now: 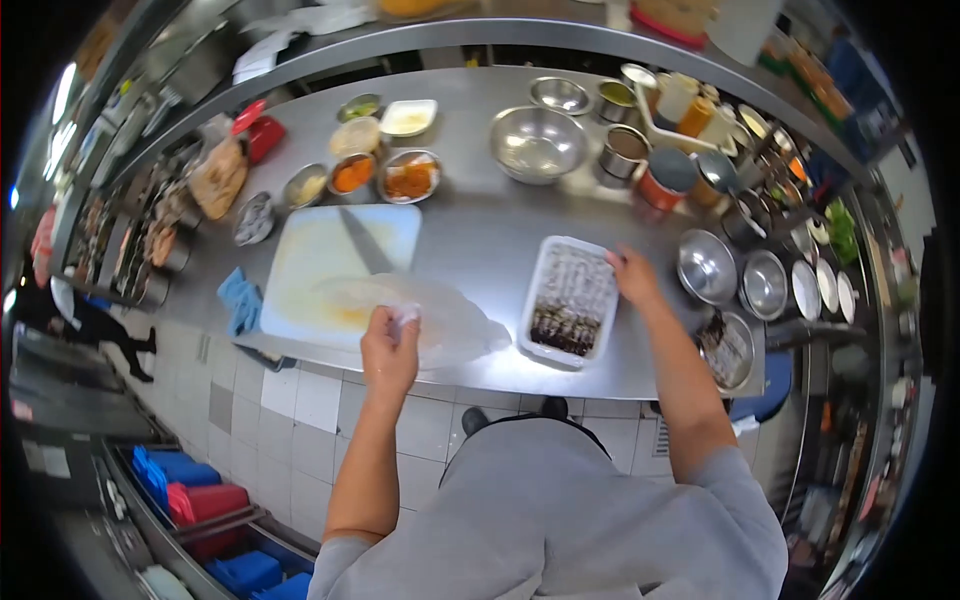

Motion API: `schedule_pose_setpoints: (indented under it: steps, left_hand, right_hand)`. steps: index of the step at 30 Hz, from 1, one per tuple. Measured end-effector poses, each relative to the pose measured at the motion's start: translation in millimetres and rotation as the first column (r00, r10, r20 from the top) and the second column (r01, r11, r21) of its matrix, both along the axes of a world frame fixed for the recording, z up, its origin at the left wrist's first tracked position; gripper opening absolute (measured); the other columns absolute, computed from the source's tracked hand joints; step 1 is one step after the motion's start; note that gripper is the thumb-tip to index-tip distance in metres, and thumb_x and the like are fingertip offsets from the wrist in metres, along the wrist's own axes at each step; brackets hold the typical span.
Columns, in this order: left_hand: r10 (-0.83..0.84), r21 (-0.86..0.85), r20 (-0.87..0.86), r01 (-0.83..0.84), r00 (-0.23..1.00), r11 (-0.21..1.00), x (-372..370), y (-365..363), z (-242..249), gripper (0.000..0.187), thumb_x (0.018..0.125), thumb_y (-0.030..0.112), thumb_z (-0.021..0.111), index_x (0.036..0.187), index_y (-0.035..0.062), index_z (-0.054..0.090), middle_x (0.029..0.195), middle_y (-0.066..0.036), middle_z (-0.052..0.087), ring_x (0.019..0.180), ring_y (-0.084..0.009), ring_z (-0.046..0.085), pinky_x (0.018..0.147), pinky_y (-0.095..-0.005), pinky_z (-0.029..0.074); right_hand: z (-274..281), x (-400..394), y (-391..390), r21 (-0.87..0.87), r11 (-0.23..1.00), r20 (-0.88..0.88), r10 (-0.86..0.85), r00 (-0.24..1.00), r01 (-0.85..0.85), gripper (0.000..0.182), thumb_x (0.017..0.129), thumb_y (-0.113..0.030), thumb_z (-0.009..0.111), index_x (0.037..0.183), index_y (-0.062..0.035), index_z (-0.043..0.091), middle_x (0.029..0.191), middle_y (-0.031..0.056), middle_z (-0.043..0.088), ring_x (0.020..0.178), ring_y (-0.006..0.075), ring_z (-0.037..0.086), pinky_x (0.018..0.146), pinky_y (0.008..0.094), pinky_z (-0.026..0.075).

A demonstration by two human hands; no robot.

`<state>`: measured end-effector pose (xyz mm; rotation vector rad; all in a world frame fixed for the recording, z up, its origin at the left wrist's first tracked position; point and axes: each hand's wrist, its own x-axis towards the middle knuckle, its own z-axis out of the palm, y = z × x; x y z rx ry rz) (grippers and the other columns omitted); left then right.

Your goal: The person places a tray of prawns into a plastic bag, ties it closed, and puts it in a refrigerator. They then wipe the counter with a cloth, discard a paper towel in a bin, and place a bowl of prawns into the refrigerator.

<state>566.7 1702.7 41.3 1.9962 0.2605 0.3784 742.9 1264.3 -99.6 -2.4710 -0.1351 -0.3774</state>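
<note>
My left hand [390,348] is closed, pinching a bunched edge of a translucent plastic bag [450,318]. The bag spreads out over the steel table and overlaps the near right part of a white cutting board [310,240]. A knife [365,240] lies on that board, its lower end close to the bag. To the right stands a white rectangular tray [570,290], with pale, ridged food at its far end and dark pieces in liquid at its near end. My right hand [632,276] has its fingers closed at the tray's far right rim.
A blue cloth [240,303] lies left of the board. Small bowls of orange food [409,178] stand behind it. A large steel bowl [538,145] sits at the back middle. Steel bowls [707,266] and sauce bottles [696,116] crowd the right. A shelf edge [480,32] crosses above.
</note>
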Motion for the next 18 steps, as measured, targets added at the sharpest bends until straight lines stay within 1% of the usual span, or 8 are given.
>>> schedule_pose_setpoints:
  steps: [1, 3, 8, 11, 13, 14, 16, 18]
  left_hand:
    - [-0.024, -0.019, 0.046, 0.025, 0.999, 1.000, 6.6, -9.6, 13.9, 0.021, 0.096, 0.018, 0.070, 0.097, -0.0013, 0.060, 0.078, -0.008, 0.064, 0.073, -0.0121, 0.058, 0.066, -0.0274, 0.046]
    - [-0.032, -0.028, 0.088, 0.034, 0.996, 0.999, 22.5, -28.6, 34.0, 0.017, 0.098, 0.016, 0.065, 0.096, -0.0006, 0.061, 0.080, -0.006, 0.065, 0.074, -0.0106, 0.057, 0.067, -0.0260, 0.046]
    - [-0.148, 0.037, 0.156, 0.144, 0.977, 0.989, 69.7, -66.7, 55.5, 0.016, 0.098, 0.015, 0.065, 0.096, -0.0003, 0.061, 0.081, -0.006, 0.065, 0.076, -0.0106, 0.056, 0.068, -0.0260, 0.046]
    - [-0.274, -0.008, 0.231, 0.283, 0.934, 0.959, 94.3, -100.0, 75.6, 0.017, 0.095, 0.014, 0.069, 0.097, 0.0000, 0.060, 0.081, -0.007, 0.064, 0.075, -0.0120, 0.056, 0.068, -0.0272, 0.046]
    - [-0.350, -0.038, 0.264, 0.372, 0.899, 0.927, 112.7, -115.9, 93.2, 0.019, 0.093, 0.014, 0.071, 0.098, 0.0001, 0.060, 0.080, -0.008, 0.063, 0.075, -0.0132, 0.056, 0.068, -0.0282, 0.046]
    - [-0.422, 0.103, 0.207, 0.410, 0.882, 0.906, 123.5, -122.2, 103.5, 0.021, 0.090, 0.014, 0.074, 0.099, 0.0009, 0.060, 0.082, -0.009, 0.064, 0.075, -0.0156, 0.058, 0.069, -0.0291, 0.047]
    - [-0.494, 0.234, 0.134, 0.457, 0.859, 0.858, 143.7, -137.7, 106.3, 0.024, 0.087, 0.014, 0.077, 0.100, 0.0016, 0.060, 0.083, -0.010, 0.065, 0.075, -0.0179, 0.060, 0.070, -0.0301, 0.048]
    - [-0.359, 0.140, 0.443, 0.332, 0.822, 0.933, 164.4, -158.6, 102.9, 0.029, 0.081, 0.011, 0.080, 0.100, 0.0033, 0.060, 0.091, -0.012, 0.067, 0.080, -0.0268, 0.065, 0.073, -0.0356, 0.051]
  right_hand:
    - [17.8, -9.4, 16.1, -0.123, 0.979, 0.137, -0.143, 0.980, 0.160, 0.047, 0.098, -0.039, 0.064, 0.129, -0.0039, 0.063, 0.113, 0.0236, 0.065, 0.115, 0.0421, 0.058, 0.102, 0.0450, 0.045]
    - [86.0, -35.9, 35.5, 0.047, 0.997, 0.108, -0.064, 0.992, 0.059, 0.054, 0.092, -0.040, 0.072, 0.135, -0.0084, 0.062, 0.131, 0.0235, 0.059, 0.127, 0.0415, 0.052, 0.108, 0.0431, 0.043]
    - [164.0, -83.0, 86.2, 0.349, 0.865, 0.106, 0.347, 0.932, -0.361, 0.058, 0.085, -0.033, 0.080, 0.133, -0.0067, 0.061, 0.126, 0.0195, 0.062, 0.117, 0.0361, 0.058, 0.102, 0.0431, 0.047]
    - [178.8, -68.9, 77.1, 0.327, 0.916, -0.412, 0.360, 0.837, -0.233, 0.063, 0.086, -0.026, 0.079, 0.141, -0.0079, 0.055, 0.125, 0.0239, 0.067, 0.110, 0.0373, 0.067, 0.098, 0.0443, 0.051]
    - [179.1, -38.2, 56.2, 0.230, 0.956, -0.341, 0.256, 0.905, -0.184, 0.063, 0.086, -0.024, 0.078, 0.142, -0.0079, 0.054, 0.120, 0.0234, 0.069, 0.107, 0.0346, 0.069, 0.095, 0.0428, 0.052]
    - [179.1, -26.4, 47.0, 0.135, 0.981, -0.264, 0.169, 0.950, -0.137, 0.063, 0.087, -0.023, 0.077, 0.143, -0.0079, 0.053, 0.116, 0.0229, 0.071, 0.103, 0.0320, 0.071, 0.092, 0.0412, 0.053]
    - [211.3, -16.9, 37.0, 0.450, 0.886, -0.075, 0.166, 0.983, -0.115, 0.058, 0.087, -0.018, 0.077, 0.141, -0.0076, 0.057, 0.125, 0.0218, 0.067, 0.106, 0.0284, 0.069, 0.089, 0.0365, 0.055]
    - [253.4, -29.8, 36.9, 0.602, 0.776, 0.016, 0.226, 0.974, -0.190, 0.057, 0.087, -0.015, 0.076, 0.140, -0.0072, 0.058, 0.127, 0.0202, 0.064, 0.107, 0.0269, 0.067, 0.088, 0.0342, 0.055]
